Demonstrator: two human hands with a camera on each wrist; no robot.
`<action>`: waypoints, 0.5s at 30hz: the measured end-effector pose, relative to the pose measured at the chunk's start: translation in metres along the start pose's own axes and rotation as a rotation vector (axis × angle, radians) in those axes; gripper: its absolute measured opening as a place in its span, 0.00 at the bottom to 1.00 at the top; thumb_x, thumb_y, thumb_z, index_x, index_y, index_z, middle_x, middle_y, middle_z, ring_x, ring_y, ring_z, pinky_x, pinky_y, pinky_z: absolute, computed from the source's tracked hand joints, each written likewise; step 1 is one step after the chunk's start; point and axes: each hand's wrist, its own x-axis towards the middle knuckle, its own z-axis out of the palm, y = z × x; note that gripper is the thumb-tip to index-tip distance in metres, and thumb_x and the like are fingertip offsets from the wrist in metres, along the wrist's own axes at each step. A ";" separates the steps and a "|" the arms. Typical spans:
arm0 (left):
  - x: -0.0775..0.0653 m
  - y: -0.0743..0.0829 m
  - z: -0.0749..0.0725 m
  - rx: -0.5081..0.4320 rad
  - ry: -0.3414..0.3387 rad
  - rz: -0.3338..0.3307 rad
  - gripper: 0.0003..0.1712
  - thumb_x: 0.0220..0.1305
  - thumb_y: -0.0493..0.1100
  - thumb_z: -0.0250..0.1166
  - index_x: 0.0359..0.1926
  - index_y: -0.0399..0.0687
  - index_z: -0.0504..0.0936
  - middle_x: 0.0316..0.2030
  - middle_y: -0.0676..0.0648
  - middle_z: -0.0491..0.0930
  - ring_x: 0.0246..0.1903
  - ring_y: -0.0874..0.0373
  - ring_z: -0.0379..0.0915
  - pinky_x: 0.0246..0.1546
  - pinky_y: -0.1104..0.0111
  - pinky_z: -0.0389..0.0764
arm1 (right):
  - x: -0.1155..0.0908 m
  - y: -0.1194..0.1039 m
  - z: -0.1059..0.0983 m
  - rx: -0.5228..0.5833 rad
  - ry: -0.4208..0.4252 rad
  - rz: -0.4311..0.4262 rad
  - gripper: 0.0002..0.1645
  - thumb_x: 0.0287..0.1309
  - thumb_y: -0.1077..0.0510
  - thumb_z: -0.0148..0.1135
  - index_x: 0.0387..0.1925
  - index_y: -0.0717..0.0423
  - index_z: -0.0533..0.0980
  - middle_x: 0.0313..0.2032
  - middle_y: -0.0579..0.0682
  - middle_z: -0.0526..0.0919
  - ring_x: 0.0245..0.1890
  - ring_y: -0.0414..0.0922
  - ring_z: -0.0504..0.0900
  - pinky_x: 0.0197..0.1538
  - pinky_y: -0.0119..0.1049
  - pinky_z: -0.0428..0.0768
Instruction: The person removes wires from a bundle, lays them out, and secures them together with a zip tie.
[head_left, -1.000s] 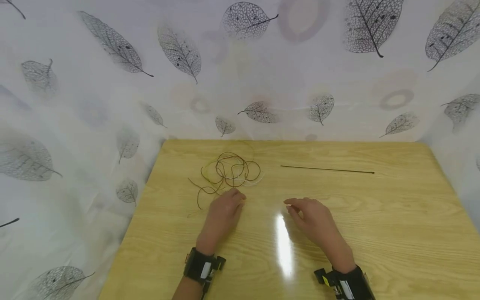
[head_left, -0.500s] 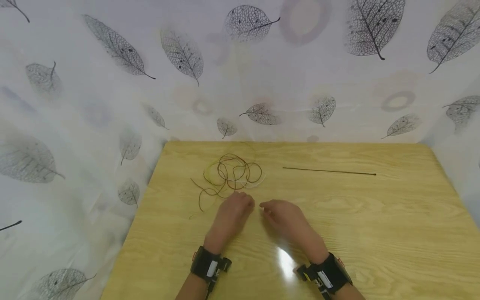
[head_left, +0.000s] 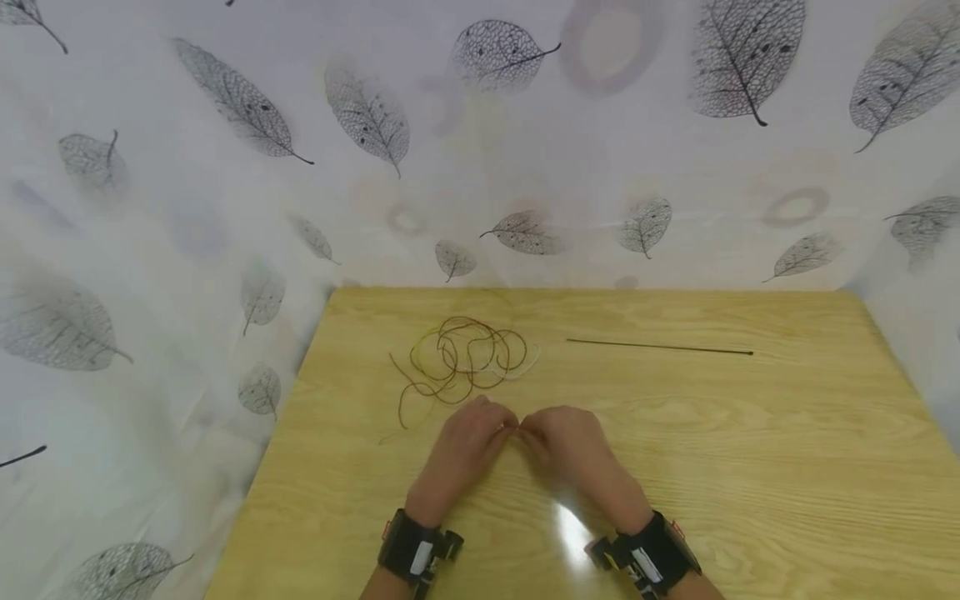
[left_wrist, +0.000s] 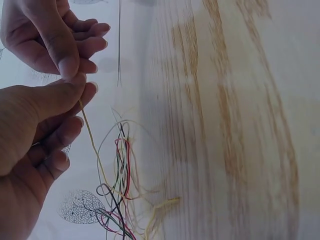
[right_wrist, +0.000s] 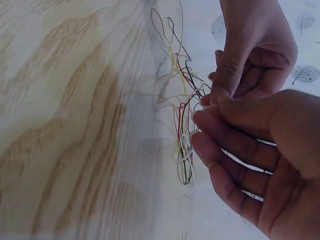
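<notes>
At the front middle of the table in the head view, my left hand [head_left: 468, 437] and right hand [head_left: 566, 446] meet at the fingertips. The left thumb and forefinger pinch a thin yellow thread [left_wrist: 90, 132], which runs down from them toward a loose tangle of threads [left_wrist: 122, 170]. Thumb and forefinger of the right hand [right_wrist: 280, 150] pinch at the same spot, right against the left fingertips, which hide the thread's end. Brown-red, yellow and white loops of the tangle [head_left: 468, 354] lie just beyond the left hand; dark green strands show in the wrist views.
A long, straight dark strand [head_left: 660, 346] with a small knob at its right end lies toward the back of the wood-grain table [head_left: 787, 467]. Behind and left of the table stands a white leaf-print cloth [head_left: 375, 225]. Each wrist wears a black strap with a camera.
My right hand has moved left until its fingertips meet those of the left. The left hand has shifted slightly right. The dark strand stays put on the table.
</notes>
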 end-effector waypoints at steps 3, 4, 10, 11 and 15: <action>-0.001 -0.002 -0.003 -0.047 -0.013 0.015 0.05 0.65 0.38 0.72 0.40 0.51 0.85 0.36 0.57 0.85 0.36 0.64 0.75 0.36 0.73 0.77 | -0.002 0.004 0.000 0.019 0.017 -0.042 0.01 0.59 0.56 0.74 0.33 0.45 0.89 0.25 0.39 0.86 0.24 0.36 0.80 0.26 0.28 0.75; -0.001 -0.002 -0.004 -0.047 -0.015 0.018 0.05 0.65 0.39 0.72 0.40 0.52 0.85 0.36 0.57 0.86 0.37 0.64 0.75 0.37 0.73 0.77 | -0.002 0.004 0.000 0.024 0.025 -0.054 0.01 0.58 0.56 0.74 0.33 0.45 0.89 0.25 0.39 0.86 0.23 0.35 0.80 0.26 0.28 0.75; -0.002 -0.008 -0.003 0.025 0.015 0.046 0.04 0.63 0.43 0.74 0.38 0.55 0.87 0.35 0.59 0.86 0.34 0.64 0.73 0.35 0.74 0.75 | -0.004 0.004 -0.002 0.025 0.088 -0.073 0.04 0.54 0.55 0.76 0.33 0.44 0.89 0.25 0.38 0.86 0.22 0.33 0.78 0.26 0.27 0.73; -0.002 -0.008 -0.003 0.030 0.017 0.050 0.04 0.63 0.43 0.74 0.38 0.55 0.87 0.35 0.60 0.86 0.34 0.64 0.73 0.35 0.74 0.75 | -0.004 0.004 -0.001 0.022 0.095 -0.076 0.03 0.54 0.55 0.76 0.33 0.44 0.88 0.25 0.38 0.86 0.22 0.34 0.78 0.26 0.27 0.73; 0.000 -0.008 -0.002 0.043 0.008 0.065 0.03 0.64 0.46 0.73 0.38 0.57 0.88 0.34 0.61 0.86 0.33 0.65 0.71 0.34 0.75 0.73 | -0.003 0.000 0.002 -0.020 0.110 -0.092 0.02 0.57 0.54 0.74 0.31 0.46 0.87 0.23 0.38 0.84 0.21 0.37 0.79 0.25 0.29 0.73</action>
